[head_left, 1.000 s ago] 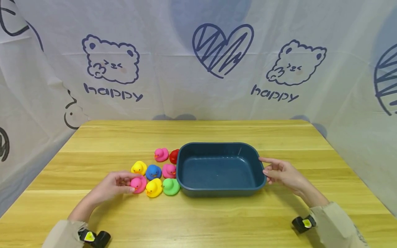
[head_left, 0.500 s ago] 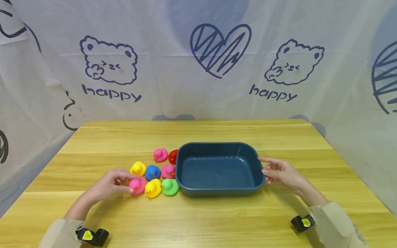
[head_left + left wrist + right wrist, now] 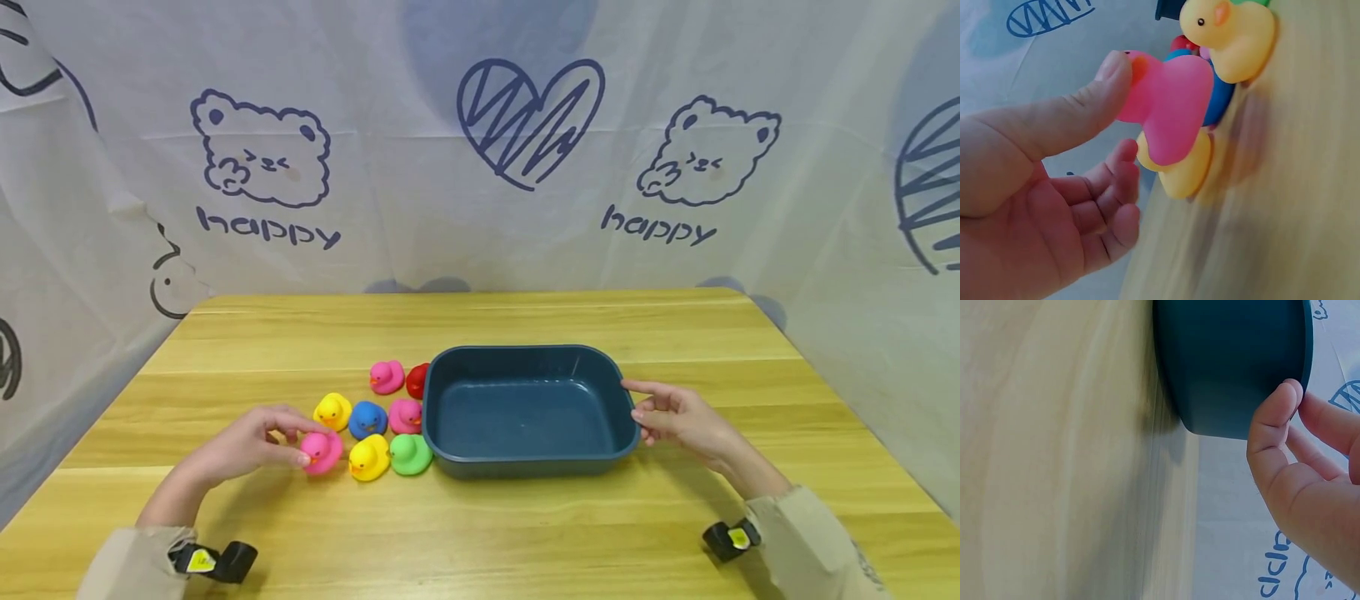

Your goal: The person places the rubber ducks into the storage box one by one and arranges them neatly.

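Note:
My left hand pinches a pink rubber duck at the left front of a group of ducks. In the left wrist view the thumb presses by the duck's orange bill, and the other fingers curl below. Beside it are a yellow duck, a second yellow duck and a blue duck. My right hand holds the right end of a dark blue plastic basin, thumb and fingertips at its rim. The inside of the basin shows bare.
Close to the basin's left end lie a green duck, a pink duck, a red duck partly hidden by the rim, and another pink duck. The wooden table ends at a printed cloth behind.
My left hand has drawn the pink duck leftward, opening a gap to the front yellow duck. The right hand stays at the basin's end. The head view has shifted slightly.

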`<state>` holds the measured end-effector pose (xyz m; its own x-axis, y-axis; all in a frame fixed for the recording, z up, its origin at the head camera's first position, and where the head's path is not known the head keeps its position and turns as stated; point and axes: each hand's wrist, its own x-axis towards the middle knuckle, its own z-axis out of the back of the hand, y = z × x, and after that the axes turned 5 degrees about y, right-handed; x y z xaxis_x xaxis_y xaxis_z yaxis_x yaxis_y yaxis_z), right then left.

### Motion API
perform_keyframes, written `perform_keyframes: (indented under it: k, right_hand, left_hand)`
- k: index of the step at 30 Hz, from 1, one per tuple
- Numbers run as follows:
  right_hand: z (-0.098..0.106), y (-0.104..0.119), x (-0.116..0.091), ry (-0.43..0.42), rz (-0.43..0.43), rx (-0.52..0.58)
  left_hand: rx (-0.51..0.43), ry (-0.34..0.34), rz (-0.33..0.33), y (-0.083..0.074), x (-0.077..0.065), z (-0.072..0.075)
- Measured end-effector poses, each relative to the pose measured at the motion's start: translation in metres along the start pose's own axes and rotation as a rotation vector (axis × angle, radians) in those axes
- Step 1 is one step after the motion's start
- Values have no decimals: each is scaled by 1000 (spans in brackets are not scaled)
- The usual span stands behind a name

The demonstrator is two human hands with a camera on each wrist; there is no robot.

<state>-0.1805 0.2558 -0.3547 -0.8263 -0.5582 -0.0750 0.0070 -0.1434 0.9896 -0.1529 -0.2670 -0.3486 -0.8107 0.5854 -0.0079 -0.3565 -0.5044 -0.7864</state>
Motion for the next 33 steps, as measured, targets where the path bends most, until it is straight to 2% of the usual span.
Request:
perform_keyframes:
  k: [6,11,15,20,25,33]
  right_hand:
    - [0,-1,0,0,4,-1]
    - [0,-1,0,1,8,-3]
    - [0,-1,0,2,13,0]
    - [1,-2,1,11,16,34]
    - [2,-2,1,18,19,54]
    - [1,-2,1,13,12,44]
  left_hand:
    - [-98,50,47,-5,2,4]
    - [-158,54,18,-9,5,3]
    - [-124,63,-14,-15,11,2]
    - [-84,69,0,-22,24,0]
    - [-106,69,-2,-32,40,-1]
    - [-89,57,57,-48,58,-3]
